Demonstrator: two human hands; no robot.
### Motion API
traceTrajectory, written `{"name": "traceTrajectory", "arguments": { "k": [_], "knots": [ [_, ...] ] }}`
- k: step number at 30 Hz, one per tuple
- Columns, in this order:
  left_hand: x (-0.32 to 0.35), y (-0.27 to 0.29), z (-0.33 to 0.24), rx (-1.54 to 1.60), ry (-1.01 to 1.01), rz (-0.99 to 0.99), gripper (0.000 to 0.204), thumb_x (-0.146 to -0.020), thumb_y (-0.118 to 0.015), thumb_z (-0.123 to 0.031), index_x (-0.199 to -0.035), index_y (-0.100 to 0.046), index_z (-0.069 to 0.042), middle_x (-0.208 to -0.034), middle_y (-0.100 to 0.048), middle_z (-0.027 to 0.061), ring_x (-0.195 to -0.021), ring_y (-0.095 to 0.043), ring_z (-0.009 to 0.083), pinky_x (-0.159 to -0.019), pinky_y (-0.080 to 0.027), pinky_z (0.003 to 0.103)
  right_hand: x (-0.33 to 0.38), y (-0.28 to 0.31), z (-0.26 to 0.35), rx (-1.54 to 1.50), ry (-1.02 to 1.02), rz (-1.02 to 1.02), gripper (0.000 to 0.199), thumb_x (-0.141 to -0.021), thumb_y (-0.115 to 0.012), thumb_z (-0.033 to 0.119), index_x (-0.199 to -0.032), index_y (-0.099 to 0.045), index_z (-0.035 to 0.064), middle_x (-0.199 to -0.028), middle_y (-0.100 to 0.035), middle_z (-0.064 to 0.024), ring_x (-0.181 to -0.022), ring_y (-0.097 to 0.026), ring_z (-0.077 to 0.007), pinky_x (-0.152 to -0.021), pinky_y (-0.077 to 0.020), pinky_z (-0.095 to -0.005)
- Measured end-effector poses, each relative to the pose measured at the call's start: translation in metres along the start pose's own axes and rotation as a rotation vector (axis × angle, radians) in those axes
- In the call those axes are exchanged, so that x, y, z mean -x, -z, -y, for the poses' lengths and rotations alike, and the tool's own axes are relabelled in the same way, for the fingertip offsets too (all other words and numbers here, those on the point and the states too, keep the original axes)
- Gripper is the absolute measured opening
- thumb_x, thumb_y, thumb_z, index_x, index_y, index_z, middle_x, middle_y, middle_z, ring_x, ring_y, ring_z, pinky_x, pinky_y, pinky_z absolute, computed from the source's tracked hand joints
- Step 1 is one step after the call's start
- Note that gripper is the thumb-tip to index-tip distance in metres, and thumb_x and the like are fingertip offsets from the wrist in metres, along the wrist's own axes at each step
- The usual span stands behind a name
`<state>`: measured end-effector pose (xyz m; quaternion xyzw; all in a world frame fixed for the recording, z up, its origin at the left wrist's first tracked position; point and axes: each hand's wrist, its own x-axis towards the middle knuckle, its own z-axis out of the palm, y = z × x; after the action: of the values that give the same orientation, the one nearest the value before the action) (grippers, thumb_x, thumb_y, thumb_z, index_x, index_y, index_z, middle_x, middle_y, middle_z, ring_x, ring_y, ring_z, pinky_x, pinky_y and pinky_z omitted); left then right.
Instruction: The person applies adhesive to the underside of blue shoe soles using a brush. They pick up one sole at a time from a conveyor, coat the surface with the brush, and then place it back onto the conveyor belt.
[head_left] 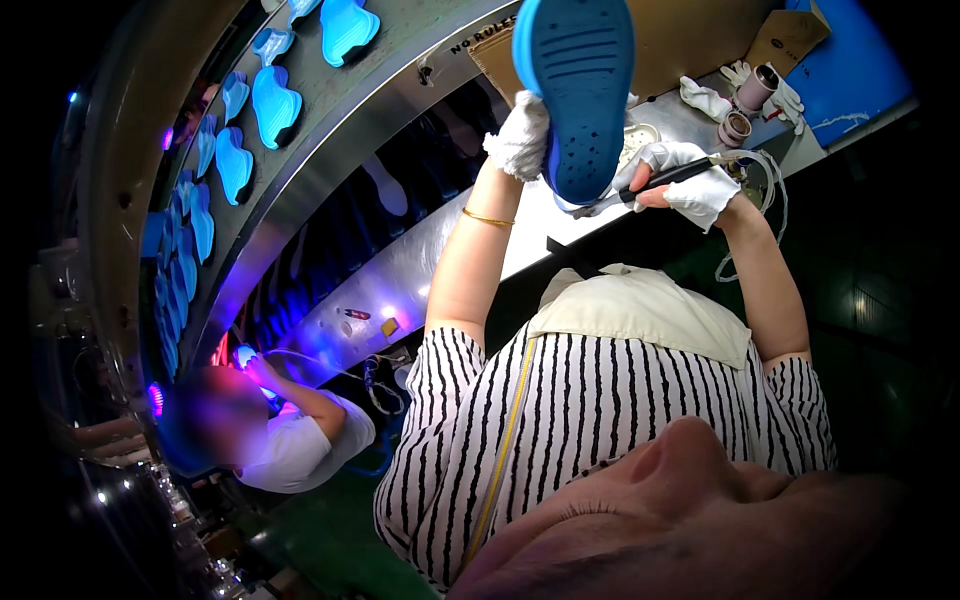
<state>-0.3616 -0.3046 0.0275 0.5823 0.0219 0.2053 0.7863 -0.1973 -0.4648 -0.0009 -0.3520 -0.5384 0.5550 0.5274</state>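
A blue shoe sole (582,110) is held up at the top middle, with its grooved, dotted face in view. My left hand (520,138), in a white glove, grips the sole by its left edge; most of its fingers are hidden behind it. In my right hand (690,185), in a white glove with bare fingertips, is a black-handled brush-like tool (672,177) with a clear tube running from its back end. The tool's head reaches the sole's lower end; whether it touches I cannot tell.
Several blue soles (277,105) lie on a curved conveyor (350,95) at the left. Two pink-brown cups (757,88), white gloves (706,98) and cardboard (790,40) are on the bench, beside a blue panel (850,70). A co-worker (310,440) works at lower left.
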Motion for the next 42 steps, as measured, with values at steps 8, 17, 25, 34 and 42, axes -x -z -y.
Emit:
{"name": "traceTrajectory", "arguments": {
  "k": [8, 17, 25, 34, 42],
  "knots": [
    [-0.012, 0.002, -0.01, -0.265, 0.287, -0.161, 0.077, -0.082, -0.054, -0.064, -0.122, -0.051, 0.002, -0.105, -0.062, 0.0174, -0.089, -0.065, 0.0229, -0.078, -0.056, 0.035, -0.011, -0.012, -0.001, 0.462, 0.19, -0.048, 0.014, -0.071, -0.069, -0.005, -0.082, -0.063, 0.0015, -0.089, -0.064, -0.0083, -0.083, -0.06, -0.0156, -0.076, -0.0479, -0.0275],
    [-0.02, -0.011, -0.02, -0.493, 0.479, -0.329, 0.069, -0.084, -0.056, -0.06, -0.12, -0.055, -0.001, -0.101, -0.063, 0.013, -0.083, -0.062, 0.016, -0.073, -0.053, 0.028, -0.017, -0.006, 0.001, 0.499, 0.144, -0.046, 0.014, -0.072, -0.067, -0.003, -0.083, -0.062, 0.003, -0.091, -0.062, -0.0051, -0.089, -0.059, -0.0164, -0.082, -0.0477, -0.0287],
    [-0.014, -0.006, -0.023, -0.426, 0.464, -0.327, 0.07, -0.084, -0.057, -0.058, -0.131, -0.048, -0.007, -0.11, -0.06, 0.0105, -0.091, -0.059, 0.0137, -0.078, -0.051, 0.028, -0.02, 0.004, 0.015, 0.321, 0.11, -0.106, 0.01, -0.071, -0.065, -0.004, -0.078, -0.061, 0.0022, -0.092, -0.063, -0.0073, -0.085, -0.059, -0.0173, -0.079, -0.048, -0.0293],
    [0.009, -0.006, -0.038, 0.038, 0.016, -0.327, 0.077, -0.085, -0.039, -0.068, -0.128, -0.044, -0.005, -0.109, -0.061, 0.0146, -0.095, -0.061, 0.0248, -0.085, -0.052, 0.038, -0.001, 0.011, 0.042, 0.33, 0.194, -0.189, 0.012, -0.074, -0.064, -0.007, -0.082, -0.058, 0.001, -0.088, -0.061, -0.0065, -0.076, -0.055, -0.0116, -0.069, -0.0448, -0.0243],
    [0.045, 0.027, 0.025, 0.633, 0.188, -0.277, 0.067, -0.09, -0.04, -0.059, -0.125, -0.049, -0.002, -0.112, -0.061, 0.0194, -0.096, -0.062, 0.0338, -0.084, -0.052, 0.051, -0.003, 0.0, 0.0, 0.287, 0.29, -0.449, 0.017, -0.079, -0.07, 0.002, -0.094, -0.061, 0.0019, -0.086, -0.064, -0.0025, -0.074, -0.058, -0.0072, -0.068, -0.0464, -0.0199]
  ]
}}
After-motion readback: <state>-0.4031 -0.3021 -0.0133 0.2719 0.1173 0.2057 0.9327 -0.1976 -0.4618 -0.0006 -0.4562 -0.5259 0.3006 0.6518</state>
